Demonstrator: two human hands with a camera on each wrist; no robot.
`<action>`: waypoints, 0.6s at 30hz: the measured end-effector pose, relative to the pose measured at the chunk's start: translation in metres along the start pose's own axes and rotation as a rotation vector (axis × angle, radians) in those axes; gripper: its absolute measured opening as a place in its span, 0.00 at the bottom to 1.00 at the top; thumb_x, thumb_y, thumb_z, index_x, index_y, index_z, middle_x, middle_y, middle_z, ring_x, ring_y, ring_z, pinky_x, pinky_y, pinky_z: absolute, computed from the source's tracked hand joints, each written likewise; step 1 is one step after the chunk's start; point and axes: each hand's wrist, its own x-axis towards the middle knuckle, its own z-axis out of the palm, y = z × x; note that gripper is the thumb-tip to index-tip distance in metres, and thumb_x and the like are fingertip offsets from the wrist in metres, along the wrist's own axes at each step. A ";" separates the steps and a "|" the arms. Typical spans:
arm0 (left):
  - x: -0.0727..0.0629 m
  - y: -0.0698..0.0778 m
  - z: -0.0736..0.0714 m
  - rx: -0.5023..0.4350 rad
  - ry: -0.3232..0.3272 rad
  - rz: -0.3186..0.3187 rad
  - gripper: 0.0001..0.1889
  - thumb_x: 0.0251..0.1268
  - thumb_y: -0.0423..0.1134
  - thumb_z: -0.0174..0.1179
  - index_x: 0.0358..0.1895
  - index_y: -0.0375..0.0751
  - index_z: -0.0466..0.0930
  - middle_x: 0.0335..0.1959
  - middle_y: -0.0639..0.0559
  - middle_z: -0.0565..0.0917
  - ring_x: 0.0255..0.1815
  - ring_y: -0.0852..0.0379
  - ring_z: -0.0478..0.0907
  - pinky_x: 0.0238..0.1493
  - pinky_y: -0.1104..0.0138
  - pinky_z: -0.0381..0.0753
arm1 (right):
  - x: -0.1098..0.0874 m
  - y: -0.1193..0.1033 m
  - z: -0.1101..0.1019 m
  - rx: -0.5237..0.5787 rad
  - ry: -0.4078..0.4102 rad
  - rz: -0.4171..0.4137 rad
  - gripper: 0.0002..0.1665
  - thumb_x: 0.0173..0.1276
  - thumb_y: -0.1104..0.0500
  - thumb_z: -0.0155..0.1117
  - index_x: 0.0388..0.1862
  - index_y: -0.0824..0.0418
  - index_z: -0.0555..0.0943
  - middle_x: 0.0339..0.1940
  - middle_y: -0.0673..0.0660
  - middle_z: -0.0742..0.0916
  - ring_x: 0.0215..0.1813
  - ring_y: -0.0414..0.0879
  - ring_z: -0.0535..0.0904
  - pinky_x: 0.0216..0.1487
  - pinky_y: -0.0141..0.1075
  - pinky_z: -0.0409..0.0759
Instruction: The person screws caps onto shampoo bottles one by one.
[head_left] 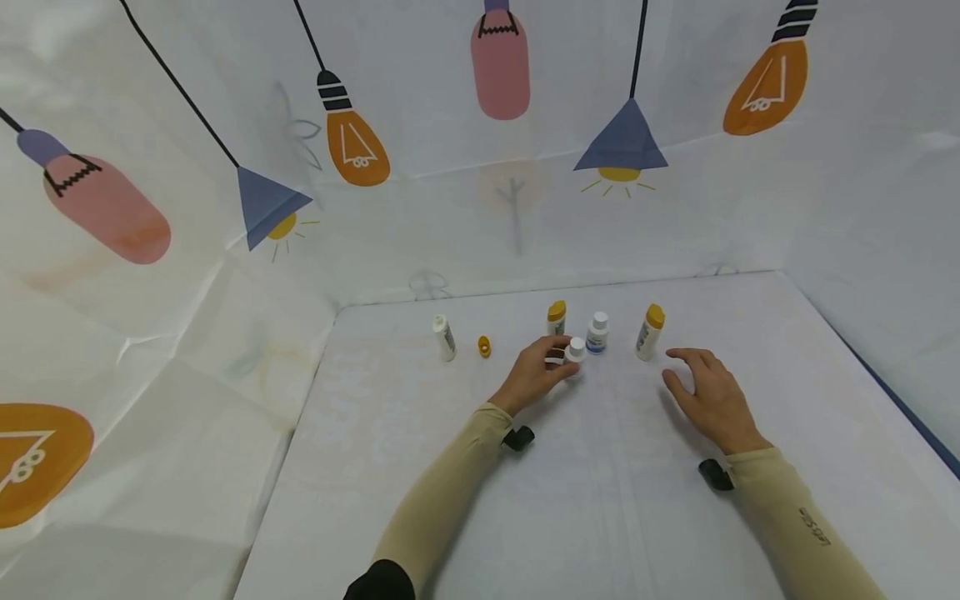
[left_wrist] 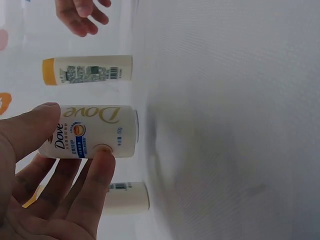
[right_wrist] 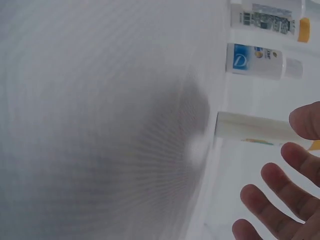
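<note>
My left hand [head_left: 534, 372] grips a small white Dove bottle [left_wrist: 95, 131] with a white cap, thumb on one side and fingers on the other. In the left wrist view its lower end is close over the tabletop. Just right of it stands a second small white bottle [head_left: 597, 335] with a blue label. Behind the left hand is a yellow-capped bottle [head_left: 557, 312], partly hidden by it. My right hand [head_left: 712, 402] hovers with fingers spread and holds nothing. A tilted-looking white bottle with a yellow cap [head_left: 650, 332] stands a little left of its fingertips.
Left on the white table [head_left: 420, 467] stands a white bottle without a yellow cap [head_left: 444, 337]. A loose yellow cap [head_left: 484, 347] lies beside it. A white sheet printed with lamps and bulbs [head_left: 450, 225] rises along the back and sides.
</note>
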 end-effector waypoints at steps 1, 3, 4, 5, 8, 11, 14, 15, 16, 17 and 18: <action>0.001 -0.001 0.001 -0.001 -0.006 -0.017 0.26 0.69 0.39 0.68 0.67 0.42 0.73 0.61 0.52 0.78 0.58 0.62 0.78 0.55 0.74 0.79 | 0.000 0.000 0.000 0.002 -0.005 0.003 0.20 0.70 0.60 0.69 0.59 0.63 0.80 0.55 0.68 0.82 0.53 0.66 0.79 0.48 0.62 0.76; 0.003 -0.003 0.003 0.005 -0.018 -0.047 0.25 0.69 0.39 0.67 0.67 0.42 0.73 0.62 0.53 0.78 0.58 0.62 0.78 0.55 0.74 0.78 | 0.000 0.001 0.000 0.006 -0.011 0.004 0.20 0.70 0.60 0.68 0.59 0.63 0.80 0.56 0.68 0.82 0.53 0.66 0.79 0.48 0.62 0.76; 0.003 -0.004 0.004 0.010 -0.024 -0.061 0.25 0.70 0.40 0.67 0.67 0.42 0.73 0.62 0.53 0.78 0.58 0.62 0.78 0.55 0.74 0.78 | 0.000 0.001 0.000 0.009 -0.013 0.003 0.20 0.70 0.60 0.68 0.59 0.63 0.80 0.56 0.68 0.81 0.53 0.65 0.79 0.48 0.62 0.76; 0.004 -0.005 0.004 0.018 -0.031 -0.072 0.25 0.70 0.40 0.67 0.68 0.43 0.73 0.63 0.54 0.78 0.58 0.62 0.78 0.55 0.73 0.78 | 0.000 0.001 0.000 0.011 -0.014 0.002 0.20 0.70 0.60 0.68 0.59 0.64 0.80 0.56 0.68 0.81 0.53 0.65 0.79 0.48 0.62 0.76; 0.004 -0.007 0.005 0.032 -0.045 -0.086 0.26 0.71 0.42 0.66 0.69 0.44 0.73 0.64 0.54 0.78 0.58 0.62 0.78 0.55 0.73 0.78 | 0.000 0.001 -0.001 0.019 -0.015 0.002 0.21 0.70 0.60 0.68 0.60 0.64 0.80 0.56 0.68 0.81 0.53 0.65 0.79 0.47 0.62 0.76; 0.005 -0.007 0.005 0.037 -0.053 -0.075 0.26 0.71 0.43 0.66 0.69 0.45 0.72 0.64 0.54 0.78 0.58 0.62 0.78 0.55 0.73 0.78 | 0.000 0.001 -0.001 0.027 -0.015 0.007 0.21 0.71 0.60 0.68 0.60 0.63 0.80 0.56 0.68 0.81 0.53 0.66 0.79 0.47 0.62 0.76; 0.006 -0.008 0.005 0.047 -0.055 -0.065 0.26 0.71 0.42 0.66 0.69 0.44 0.73 0.63 0.55 0.78 0.58 0.63 0.78 0.55 0.74 0.78 | 0.000 0.001 0.000 0.030 -0.019 0.011 0.21 0.71 0.59 0.68 0.60 0.63 0.80 0.56 0.68 0.81 0.54 0.65 0.79 0.47 0.61 0.76; 0.006 -0.008 0.005 0.050 -0.054 -0.065 0.26 0.71 0.42 0.66 0.69 0.44 0.73 0.63 0.55 0.79 0.58 0.63 0.78 0.55 0.74 0.78 | 0.000 0.001 0.000 0.028 -0.020 0.011 0.21 0.71 0.59 0.68 0.60 0.63 0.80 0.56 0.68 0.81 0.54 0.65 0.79 0.47 0.61 0.76; 0.006 -0.008 0.004 0.059 -0.056 -0.065 0.26 0.71 0.42 0.66 0.69 0.44 0.73 0.63 0.55 0.79 0.58 0.63 0.78 0.55 0.74 0.78 | 0.000 0.001 0.000 0.027 -0.022 0.011 0.21 0.71 0.59 0.68 0.60 0.63 0.80 0.57 0.68 0.81 0.54 0.65 0.79 0.47 0.62 0.76; 0.005 -0.007 0.004 0.065 -0.057 -0.067 0.25 0.71 0.42 0.66 0.69 0.44 0.74 0.63 0.54 0.79 0.58 0.62 0.78 0.55 0.74 0.78 | 0.000 0.000 -0.001 0.027 -0.021 0.013 0.21 0.71 0.60 0.68 0.60 0.63 0.80 0.57 0.67 0.81 0.54 0.65 0.79 0.48 0.61 0.76; 0.005 -0.007 0.003 0.076 -0.060 -0.069 0.25 0.71 0.42 0.66 0.69 0.44 0.74 0.63 0.54 0.79 0.58 0.62 0.78 0.55 0.74 0.78 | 0.000 -0.001 -0.001 0.028 -0.018 0.016 0.21 0.71 0.60 0.68 0.60 0.63 0.80 0.57 0.67 0.81 0.54 0.65 0.79 0.48 0.61 0.76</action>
